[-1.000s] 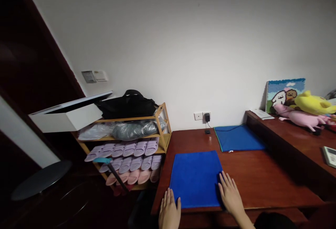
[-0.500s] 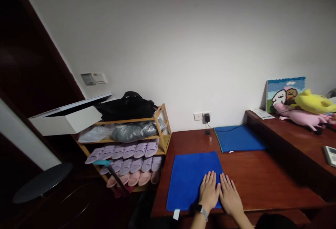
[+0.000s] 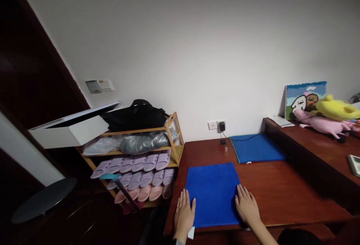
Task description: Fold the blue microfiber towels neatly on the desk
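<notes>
Left hand [image 3: 184, 214] lies flat, grip spread wide, holding nothing, on the near left edge of the blue cloth [image 3: 213, 194]; right hand [image 3: 247, 208] likewise on its right edge. Beyond them on the counter [image 3: 278, 192], a second blue cloth [image 3: 256, 148].

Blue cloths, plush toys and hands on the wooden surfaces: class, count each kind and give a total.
Blue cloths: 2, near one, far one
Plush toys: 2, yellow, pink
Hands: 2, left hand, right hand
Total: 6
</notes>
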Tool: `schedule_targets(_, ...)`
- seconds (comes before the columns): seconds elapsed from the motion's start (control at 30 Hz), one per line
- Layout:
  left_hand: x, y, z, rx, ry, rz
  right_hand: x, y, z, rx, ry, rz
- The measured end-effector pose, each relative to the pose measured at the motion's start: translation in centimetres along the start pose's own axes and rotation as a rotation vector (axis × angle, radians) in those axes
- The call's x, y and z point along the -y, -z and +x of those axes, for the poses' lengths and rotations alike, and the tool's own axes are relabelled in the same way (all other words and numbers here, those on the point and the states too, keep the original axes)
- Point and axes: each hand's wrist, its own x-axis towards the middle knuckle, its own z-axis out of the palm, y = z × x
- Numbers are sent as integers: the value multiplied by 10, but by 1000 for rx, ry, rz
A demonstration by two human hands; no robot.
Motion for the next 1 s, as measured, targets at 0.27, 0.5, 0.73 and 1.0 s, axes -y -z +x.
schedule_targets(0.27,2,-1,-5,-21,-7,30,4,7,43,65,71,52)
schedule_targets(0.5,-93,30,19,50,-256,-117,-7,-14,45,44,76,83)
schedule_targets(0.73,-197,17,35,243,-456,-283,-15,-21,47,41,145,29)
schedule_targets(1.0,-79,20,53,164,-90,-74,-8,-20,46,30,75,28)
